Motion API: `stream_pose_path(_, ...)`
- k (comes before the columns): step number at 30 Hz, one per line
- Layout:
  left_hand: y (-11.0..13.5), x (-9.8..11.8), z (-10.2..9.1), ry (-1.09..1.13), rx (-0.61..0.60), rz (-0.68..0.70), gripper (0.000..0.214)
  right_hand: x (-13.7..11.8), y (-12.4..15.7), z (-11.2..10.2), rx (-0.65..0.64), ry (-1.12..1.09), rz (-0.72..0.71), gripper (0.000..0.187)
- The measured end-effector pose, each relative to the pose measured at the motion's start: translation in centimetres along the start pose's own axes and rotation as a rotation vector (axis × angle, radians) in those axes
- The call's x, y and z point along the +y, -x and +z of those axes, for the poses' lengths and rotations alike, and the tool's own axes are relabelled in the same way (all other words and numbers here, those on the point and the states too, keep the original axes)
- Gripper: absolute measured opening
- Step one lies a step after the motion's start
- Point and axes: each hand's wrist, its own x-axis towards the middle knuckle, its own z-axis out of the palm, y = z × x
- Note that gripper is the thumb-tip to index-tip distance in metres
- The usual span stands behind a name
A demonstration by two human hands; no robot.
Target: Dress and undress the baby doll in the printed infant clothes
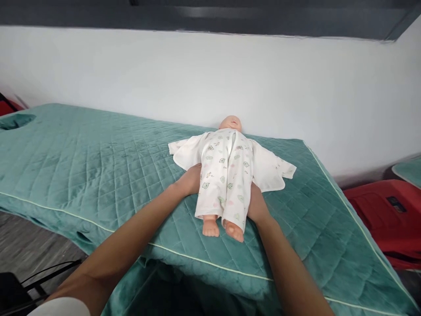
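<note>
A baby doll (226, 175) lies on its back on a teal quilted bed (98, 162), head toward the wall and bare feet toward me. It wears a white printed top and trousers. My left hand (190, 180) rests against the doll's left side at the waist, fingers tucked under the clothing. My right hand (256, 204) sits against the other side by the hip, fingers hidden beneath the doll. Both arms reach forward over the bed's near edge.
The bed has a face hole (15, 120) at its far left end. A white wall (210, 79) runs behind it. A red object (384, 215) stands to the right, and a dark stand with cables (19, 289) sits at the lower left.
</note>
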Motion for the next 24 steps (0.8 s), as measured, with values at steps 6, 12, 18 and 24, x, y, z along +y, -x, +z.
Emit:
stream_pose_path(6, 0.1, -0.1, 0.7, -0.091, 0.060, -0.027, 0.012, 0.2, -0.1, 0.1, 0.025, -0.064, 0.047, 0.035)
stream_pose_path(12, 0.4, -0.3, 1.0, -0.162, 0.077, -0.084, 0.015, 0.1, -0.2, -0.1, 0.014, 0.020, 0.021, 0.044)
stream_pose_path(18, 4.1, 0.1, 1.1, -0.109, 0.214, 0.060, 0.019, -0.3, -0.3, -0.5, 0.010, 0.198, -0.028, 0.046)
stream_pose_path(24, 7.0, 0.5, 1.3, -0.058, 0.264, 0.093, 0.030, -1.3, 0.0, -1.2, -0.120, 0.412, 0.052, 0.023)
